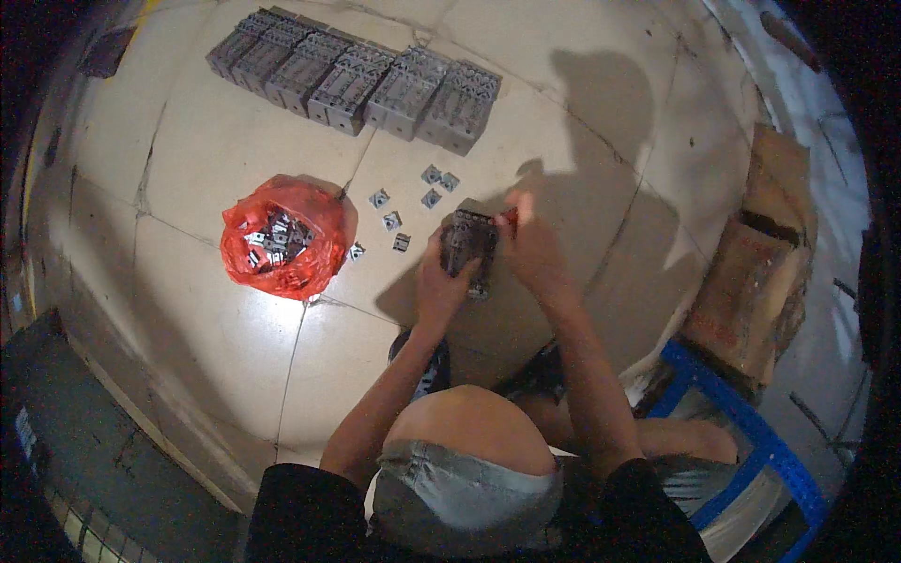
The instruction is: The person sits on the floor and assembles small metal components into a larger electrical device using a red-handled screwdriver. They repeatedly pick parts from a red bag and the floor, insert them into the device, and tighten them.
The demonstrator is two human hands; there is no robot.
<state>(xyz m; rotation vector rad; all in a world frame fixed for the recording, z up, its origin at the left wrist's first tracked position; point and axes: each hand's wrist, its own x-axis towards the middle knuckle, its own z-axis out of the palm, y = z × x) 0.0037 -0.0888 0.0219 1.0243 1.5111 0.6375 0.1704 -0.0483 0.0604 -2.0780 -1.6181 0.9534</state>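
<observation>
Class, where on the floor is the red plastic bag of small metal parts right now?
In the head view, the red plastic bag lies on the tiled floor, left of the person's left hand, beside scattered small metal pieces.

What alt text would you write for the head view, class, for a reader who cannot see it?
Seen from above, a person crouched on a tiled floor holds a grey metal block in the left hand, while the right hand works at its top. Small metal pieces, a red bag of more, and a row of grey blocks lie beyond.

I see both bare forearms reaching forward from the lower edge; my left hand (439, 280) is curled closed in a grip, my right hand (530, 246) pinching beside it.
</observation>
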